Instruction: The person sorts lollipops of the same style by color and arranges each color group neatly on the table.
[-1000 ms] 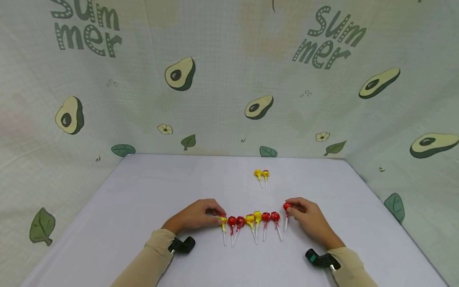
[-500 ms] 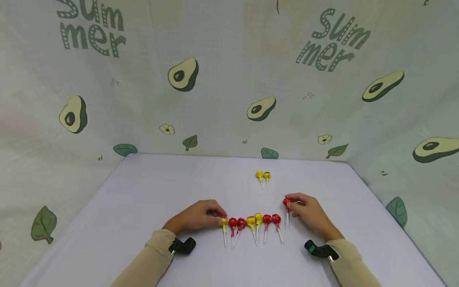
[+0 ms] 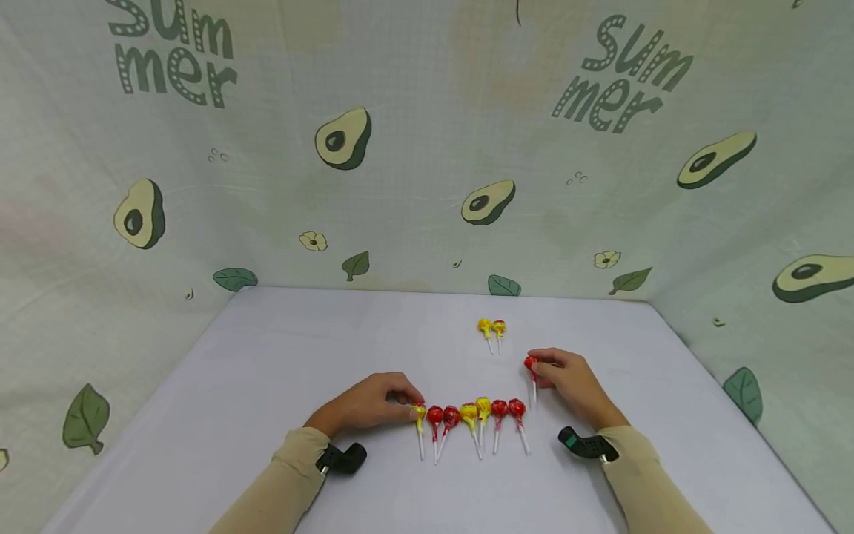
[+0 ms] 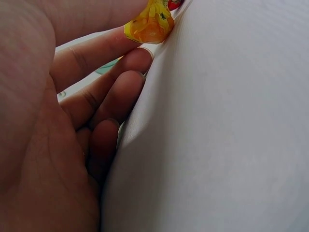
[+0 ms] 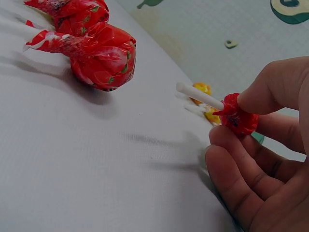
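My right hand [image 3: 563, 378] pinches a red lollipop [image 5: 239, 116] by its wrapped head, its white stick hanging toward me in the head view. In the right wrist view it is raised over the tabletop, with a shadow below. At the row's left end, my left hand [image 3: 376, 402] pinches the head of a yellow lollipop [image 4: 152, 21], its lower fingers resting against the table. Between the hands lie more lollipops side by side, sticks toward me: two red ones [image 3: 435, 415], two yellow ones [image 3: 483, 408] and two more red ones [image 3: 517, 409].
Farther back on the white table [image 3: 320, 334] lies a pair of yellow lollipops [image 3: 499, 327], close together. A cloth backdrop [image 3: 414, 148] printed with avocados and leaves rises behind the table and along both sides. Each wrist wears a black strap device [image 3: 587, 445].
My right hand has lifted the red lollipop away from the row's right end and moved it farther back. The left hand keeps its hold on the yellow lollipop, and the view has shifted slightly.
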`<state>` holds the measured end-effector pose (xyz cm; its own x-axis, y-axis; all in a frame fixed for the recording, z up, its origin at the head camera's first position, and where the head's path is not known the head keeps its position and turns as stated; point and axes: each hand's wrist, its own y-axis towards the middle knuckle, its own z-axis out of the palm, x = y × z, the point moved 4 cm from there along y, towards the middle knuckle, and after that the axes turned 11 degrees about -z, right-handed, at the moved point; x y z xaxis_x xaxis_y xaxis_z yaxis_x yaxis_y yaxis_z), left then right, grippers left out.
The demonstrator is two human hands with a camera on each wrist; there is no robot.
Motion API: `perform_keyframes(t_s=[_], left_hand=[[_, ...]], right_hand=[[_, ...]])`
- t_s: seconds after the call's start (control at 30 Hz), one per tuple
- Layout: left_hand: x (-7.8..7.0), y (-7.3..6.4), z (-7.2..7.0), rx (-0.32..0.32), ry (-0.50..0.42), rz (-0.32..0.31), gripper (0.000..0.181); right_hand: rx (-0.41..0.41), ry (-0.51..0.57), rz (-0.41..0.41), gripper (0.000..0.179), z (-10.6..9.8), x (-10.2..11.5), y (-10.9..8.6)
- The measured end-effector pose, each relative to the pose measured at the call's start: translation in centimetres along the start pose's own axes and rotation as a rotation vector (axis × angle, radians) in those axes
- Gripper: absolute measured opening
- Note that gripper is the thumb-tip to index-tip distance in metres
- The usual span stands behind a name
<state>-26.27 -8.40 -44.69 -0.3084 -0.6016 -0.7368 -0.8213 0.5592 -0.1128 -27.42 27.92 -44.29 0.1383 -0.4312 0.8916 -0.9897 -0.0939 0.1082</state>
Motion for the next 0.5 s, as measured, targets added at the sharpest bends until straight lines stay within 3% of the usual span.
perform_keyframes(t_s=[0.5], left_hand=[[-0.3,-0.1,-0.2,0.003,0.001,-0.017,0.017]], right_hand=[[-0.002,0.029,0.051,0.046,0.2,-0.2,2.3]])
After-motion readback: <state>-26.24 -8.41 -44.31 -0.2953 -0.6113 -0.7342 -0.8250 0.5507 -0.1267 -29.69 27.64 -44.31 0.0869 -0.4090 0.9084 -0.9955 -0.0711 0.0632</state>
